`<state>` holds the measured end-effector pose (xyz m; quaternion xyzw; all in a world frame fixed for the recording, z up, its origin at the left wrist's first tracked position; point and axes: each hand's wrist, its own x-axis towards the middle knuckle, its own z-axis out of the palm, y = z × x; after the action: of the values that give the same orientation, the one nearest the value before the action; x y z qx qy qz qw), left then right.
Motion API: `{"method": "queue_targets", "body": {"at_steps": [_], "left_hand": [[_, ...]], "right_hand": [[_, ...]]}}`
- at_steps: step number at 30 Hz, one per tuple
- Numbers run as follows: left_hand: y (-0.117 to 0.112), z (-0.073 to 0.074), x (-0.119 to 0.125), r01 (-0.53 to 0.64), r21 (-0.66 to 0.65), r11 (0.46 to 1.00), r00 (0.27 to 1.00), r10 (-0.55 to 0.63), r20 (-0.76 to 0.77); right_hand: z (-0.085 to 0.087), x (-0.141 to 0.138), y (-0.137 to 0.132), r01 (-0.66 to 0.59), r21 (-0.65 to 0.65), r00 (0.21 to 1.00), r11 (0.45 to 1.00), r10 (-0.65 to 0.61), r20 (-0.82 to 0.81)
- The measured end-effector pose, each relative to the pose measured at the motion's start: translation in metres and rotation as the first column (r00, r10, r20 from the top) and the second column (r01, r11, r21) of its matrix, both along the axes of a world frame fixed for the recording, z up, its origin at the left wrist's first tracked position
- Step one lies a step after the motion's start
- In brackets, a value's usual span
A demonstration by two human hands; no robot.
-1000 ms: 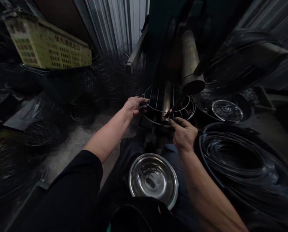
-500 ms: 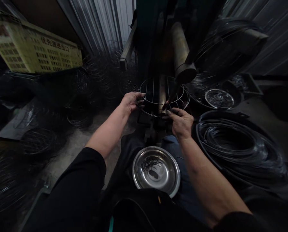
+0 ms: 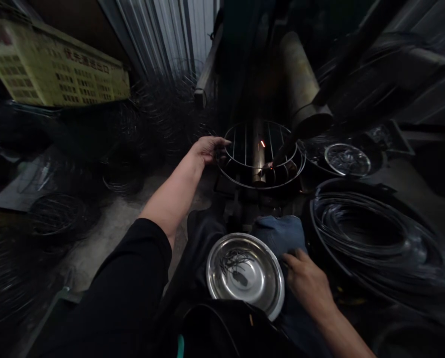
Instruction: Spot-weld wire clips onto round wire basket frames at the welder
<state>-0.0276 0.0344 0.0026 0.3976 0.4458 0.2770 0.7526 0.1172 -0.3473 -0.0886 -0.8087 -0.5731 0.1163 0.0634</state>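
Observation:
My left hand [image 3: 212, 149] is closed on the left side of a round wire rack [image 3: 246, 144], which has two hoops and straight bars across the top. The rack sits around a copper-coloured rod [image 3: 259, 159] of the machine, and a dark slanted electrode [image 3: 284, 149] meets its front rim, where a small glow and a flying spark show. On my lap rests a shiny metal bowl [image 3: 262, 283] with several short wire pieces [image 3: 234, 261] in it. My right hand [image 3: 306, 278] is just right of the bowl's rim, fingers curled together; what they hold, if anything, is hidden.
A black tub holding coiled wire [image 3: 357, 223] stands close on my right. Behind it lies a round metal dish [image 3: 347, 159]. A thick machine cylinder [image 3: 300, 74] juts out above the rack. At the left are a yellow crate [image 3: 73, 74] and dim heaps of wire parts.
My right hand has left the rack's front rim and come back down beside the bowl. The electrode tip now glows and sparks fly. My left hand still holds the rack.

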Motion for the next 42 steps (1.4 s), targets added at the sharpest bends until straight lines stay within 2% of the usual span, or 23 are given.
{"method": "queue_targets", "body": {"at_steps": [3, 5, 8, 11, 14, 17, 20, 22, 24, 27, 29, 32, 37, 39, 42], "left_hand": [[-0.006, 0.001, -0.002, -0.034, -0.026, 0.999, 0.999, 0.035, 0.026], [-0.011, 0.003, -0.003, -0.065, -0.044, 0.997, 0.998, 0.066, 0.022], [-0.017, 0.007, -0.003, -0.113, -0.077, 0.991, 0.994, 0.113, -0.006], [-0.021, 0.008, -0.004, -0.136, -0.083, 0.987, 0.991, 0.134, -0.027], [-0.024, 0.008, -0.006, -0.154, -0.072, 0.985, 0.988, 0.153, -0.029], [-0.032, 0.007, -0.009, -0.233, -0.031, 0.972, 0.972, 0.233, 0.017], [-0.049, 0.006, -0.011, -0.33, 0.009, 0.944, 0.942, 0.329, 0.069], [-0.063, 0.006, -0.012, -0.385, 0.022, 0.923, 0.92, 0.382, 0.081], [-0.077, 0.006, -0.012, -0.412, 0.029, 0.911, 0.908, 0.408, 0.093], [-0.092, 0.005, -0.011, -0.408, 0.055, 0.911, 0.908, 0.398, 0.133], [-0.099, 0.005, -0.01, -0.41, 0.072, 0.909, 0.903, 0.394, 0.169], [-0.105, 0.004, -0.007, -0.419, 0.091, 0.903, 0.895, 0.394, 0.208], [-0.106, 0.003, -0.004, -0.429, 0.088, 0.899, 0.889, 0.403, 0.22], [-0.105, 0.003, -0.002, -0.428, 0.069, 0.901, 0.888, 0.405, 0.218], [-0.103, 0.004, 0.0, -0.426, 0.043, 0.904, 0.888, 0.408, 0.212]], "right_hand": [[0.01, -0.014, 0.006, 0.003, -0.13, 0.992, 0.992, 0.014, 0.129], [0.018, -0.014, 0.011, 0.023, -0.164, 0.986, 0.986, 0.004, 0.165], [0.018, -0.004, 0.012, 0.04, -0.098, 0.993, 0.994, -0.029, 0.118], [0.011, 0.014, 0.011, 0.092, 0.06, 0.989, 0.994, -0.084, -0.125], [0.02, 0.026, 0.022, 0.218, 0.137, 0.879, 0.966, -0.133, -0.458], [0.05, 0.023, 0.049, 0.32, 0.155, 0.698, 0.935, -0.122, -0.705], [0.082, 0.007, 0.088, 0.416, 0.269, 0.589, 0.868, -0.032, -0.807], [0.092, -0.006, 0.114, 0.495, 0.343, 0.564, 0.798, 0.004, -0.825], [0.091, -0.016, 0.134, 0.525, 0.386, 0.615, 0.759, -0.024, -0.788], [0.081, -0.025, 0.151, 0.52, 0.433, 0.707, 0.736, -0.088, -0.701], [0.074, -0.028, 0.156, 0.546, 0.456, 0.71, 0.703, -0.1, -0.697], [0.068, -0.034, 0.156, 0.619, 0.456, 0.643, 0.64, -0.079, -0.762], [0.061, -0.042, 0.153, 0.751, 0.419, 0.482, 0.51, 0.009, -0.876], [0.059, -0.043, 0.152, 0.782, 0.404, 0.45, 0.475, 0.019, -0.893], [0.058, -0.043, 0.153, 0.803, 0.41, 0.442, 0.433, 0.03, -0.896]]}}
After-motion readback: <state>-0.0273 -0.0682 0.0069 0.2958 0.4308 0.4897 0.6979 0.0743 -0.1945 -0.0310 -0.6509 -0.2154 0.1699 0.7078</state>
